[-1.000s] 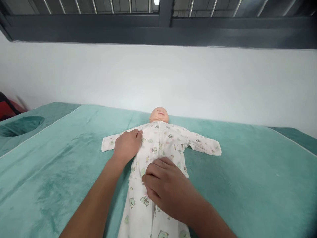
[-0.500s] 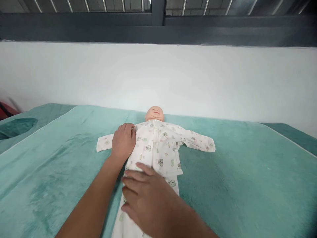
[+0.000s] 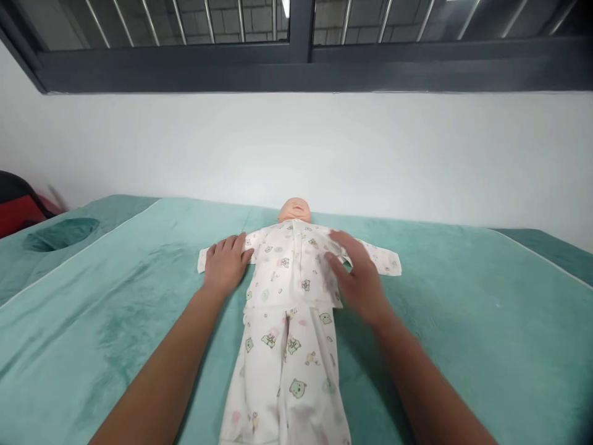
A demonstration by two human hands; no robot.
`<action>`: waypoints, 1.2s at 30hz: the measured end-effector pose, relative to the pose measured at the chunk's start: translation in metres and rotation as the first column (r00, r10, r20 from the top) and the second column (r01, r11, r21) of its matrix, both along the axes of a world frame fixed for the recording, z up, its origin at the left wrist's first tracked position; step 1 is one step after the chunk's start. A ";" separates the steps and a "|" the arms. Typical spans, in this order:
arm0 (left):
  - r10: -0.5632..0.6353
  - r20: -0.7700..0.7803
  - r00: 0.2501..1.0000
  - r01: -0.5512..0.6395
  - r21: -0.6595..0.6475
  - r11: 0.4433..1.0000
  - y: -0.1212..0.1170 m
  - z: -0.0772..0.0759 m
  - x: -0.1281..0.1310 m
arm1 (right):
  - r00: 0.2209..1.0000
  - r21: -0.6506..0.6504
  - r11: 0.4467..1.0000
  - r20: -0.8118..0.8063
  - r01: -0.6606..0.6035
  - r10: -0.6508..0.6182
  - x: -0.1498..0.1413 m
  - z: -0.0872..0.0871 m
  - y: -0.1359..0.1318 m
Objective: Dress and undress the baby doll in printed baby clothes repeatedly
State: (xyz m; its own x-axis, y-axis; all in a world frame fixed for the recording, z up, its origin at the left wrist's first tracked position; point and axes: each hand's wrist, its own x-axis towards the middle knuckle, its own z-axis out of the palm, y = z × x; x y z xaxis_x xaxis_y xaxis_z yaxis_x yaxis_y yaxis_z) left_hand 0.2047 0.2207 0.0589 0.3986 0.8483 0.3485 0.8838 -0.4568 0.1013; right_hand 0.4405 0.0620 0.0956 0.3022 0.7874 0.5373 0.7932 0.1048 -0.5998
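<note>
A baby doll [image 3: 295,210] lies on its back, its head toward the wall. It wears a white printed top [image 3: 282,266] with the sleeves spread sideways, and matching trousers [image 3: 296,377] stretching toward me. My left hand [image 3: 227,262] rests flat on the sleeve at the left, fingers extended and thumb apart. Over the top's right side, near the armpit, is my right hand [image 3: 356,275], fingers apart and slightly blurred. Whether it touches the cloth I cannot tell. Neither hand grips anything. The doll's hands and feet are not visible.
A green plush cover [image 3: 463,327] spreads under the doll, with a round hollow [image 3: 62,235] at the left. Behind it rises a white wall [image 3: 417,154] below a dark window frame [image 3: 185,71] with metal bars. A red and black object [image 3: 18,207] stands at the far left.
My right hand has moved from the doll's waist up and right to the side of its chest, uncovering the trousers. My left hand stays on the sleeve. The view has shifted slightly.
</note>
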 end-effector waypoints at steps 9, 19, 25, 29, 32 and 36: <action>0.157 -0.075 0.985 -0.155 0.034 0.987 -0.005 -0.003 -0.054 | 0.908 -0.322 0.879 0.345 0.351 -0.236 0.124 -0.056 -0.005; 0.177 0.001 0.984 -0.177 0.072 0.982 0.004 -0.008 -0.047 | 0.865 -0.284 0.838 -0.052 0.466 -0.499 0.157 -0.053 -0.002; 0.179 0.038 0.983 -0.179 0.014 0.984 0.010 -0.011 -0.048 | 0.797 -0.010 0.893 -0.446 0.450 -0.406 0.185 -0.055 0.025; 0.186 0.048 0.981 -0.186 0.009 0.982 0.011 -0.012 -0.047 | 0.760 0.033 0.894 -0.541 0.446 -0.360 0.194 -0.059 0.043; 0.192 0.061 0.980 -0.193 0.015 0.981 0.013 -0.014 -0.047 | 0.761 0.044 0.887 -0.534 0.460 -0.369 0.200 -0.061 0.056; 0.194 0.081 0.978 -0.197 0.026 0.980 0.013 -0.015 -0.046 | 0.792 0.038 0.876 -0.449 0.480 -0.414 0.199 -0.054 0.061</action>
State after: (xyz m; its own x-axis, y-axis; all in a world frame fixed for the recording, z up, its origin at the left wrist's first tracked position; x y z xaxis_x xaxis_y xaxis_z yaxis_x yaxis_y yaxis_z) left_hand 0.1584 0.2333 0.0441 0.1968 0.8944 0.4017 0.9464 -0.2803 0.1605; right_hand 0.6397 0.1231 0.0418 0.8204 0.4329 0.3736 0.4516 -0.0896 -0.8877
